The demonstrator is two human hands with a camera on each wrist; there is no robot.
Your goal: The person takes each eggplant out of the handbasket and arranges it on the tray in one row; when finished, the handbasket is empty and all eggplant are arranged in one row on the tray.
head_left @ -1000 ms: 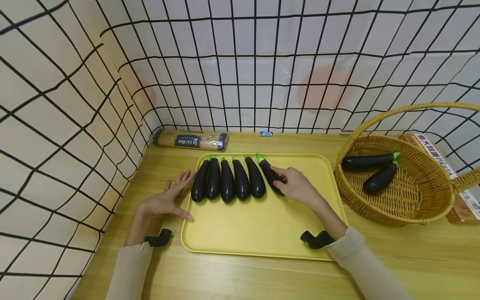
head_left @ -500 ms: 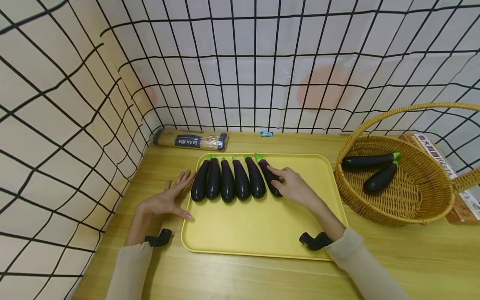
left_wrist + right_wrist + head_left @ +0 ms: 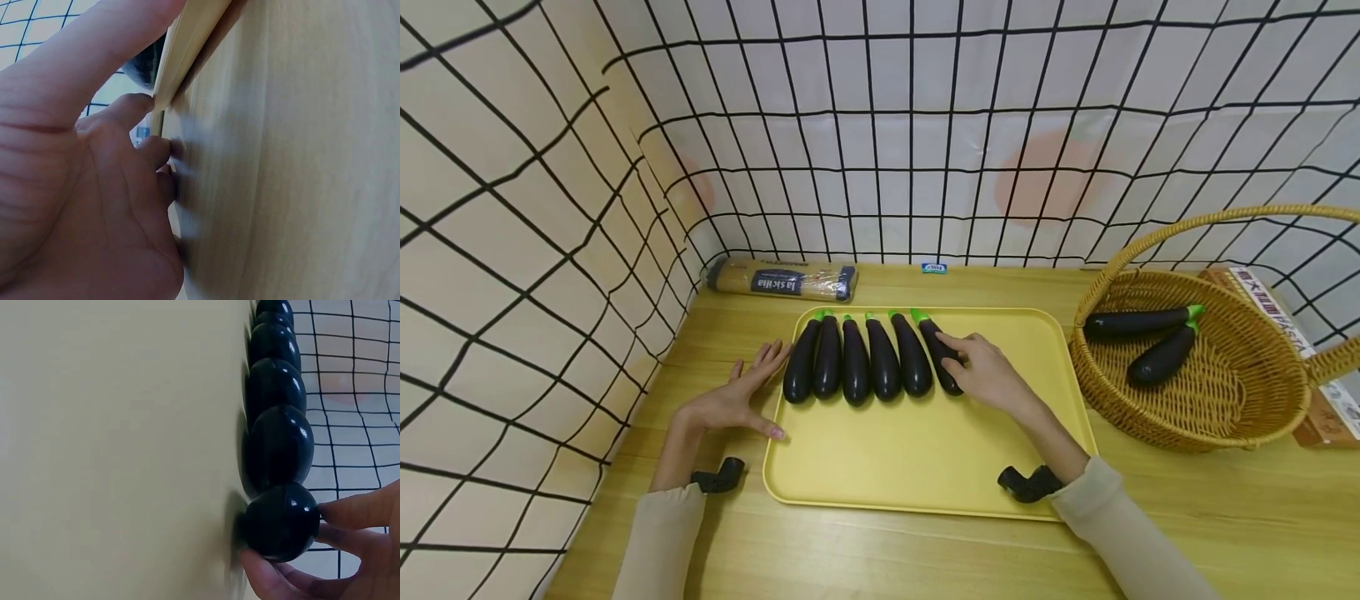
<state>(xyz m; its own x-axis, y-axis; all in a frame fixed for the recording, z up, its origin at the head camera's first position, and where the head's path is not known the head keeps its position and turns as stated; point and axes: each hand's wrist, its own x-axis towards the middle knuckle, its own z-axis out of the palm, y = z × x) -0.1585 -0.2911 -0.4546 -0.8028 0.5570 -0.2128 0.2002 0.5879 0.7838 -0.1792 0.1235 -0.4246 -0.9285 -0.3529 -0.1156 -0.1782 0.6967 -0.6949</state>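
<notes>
A glossy, dark purple-black eggplant with a bright green stem cap (image 3: pixel 933 342) is shown at the right-hand end of a row on a shallow yellow rectangular tray (image 3: pixel 917 458) with rounded corners; its body is smooth, narrow at the neck and swollen at the blunt end, where small highlights are reflected. The cap is placed by the tray's far edge, and the body is slanted toward the near right corner. Beside it, five similar glossy dark eggplants with green caps (image 3: pixel 856 362) are ranged side by side toward the tray's left edge, their caps likewise directed to the far edge. The lower part of the end eggplant is pinched by the right hand (image 3: pixel 988 375), the thumb being set against one side and the fingertips curled at the other, closed to the width of the body. The left hand (image 3: pixel 733 404) is held widely spread with nothing grasped; its forefinger is brought to the tray's left edge, and its thumb is laid over the same edge nearer the viewer. Beyond the tray's right edge, two more dark eggplants (image 3: pixel 1161 357) are contained in a round, golden-brown woven wicker basket (image 3: pixel 1217 396) with an arched handle.
</notes>
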